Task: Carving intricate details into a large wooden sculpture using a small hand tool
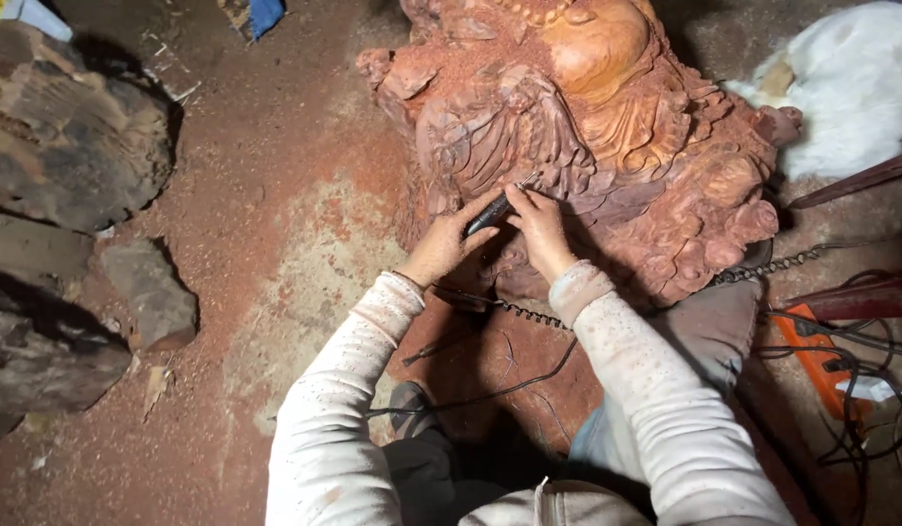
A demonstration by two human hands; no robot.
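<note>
Reddish sawdust covers the floor (275,244) of a carving space, with dark wood blocks (61,127) along its left edge and an orange power strip (821,356) amid tangled cables at the right. At the centre stands a large red-brown wood carving (607,127), its top cut off by the frame. Both hands meet low on its front: the left hand (446,244) has its fingers clamped around a dark rotary carving tool (490,212), and the right hand (540,226) has its fingers closed on the tool's front end, steadying the tip against the folds. A coiled cord (524,314) trails below the wrists. A slip could likely gouge fine detail or nick a finger, since the fingers sit close to the bit. The bit itself is too small to make out.
</note>
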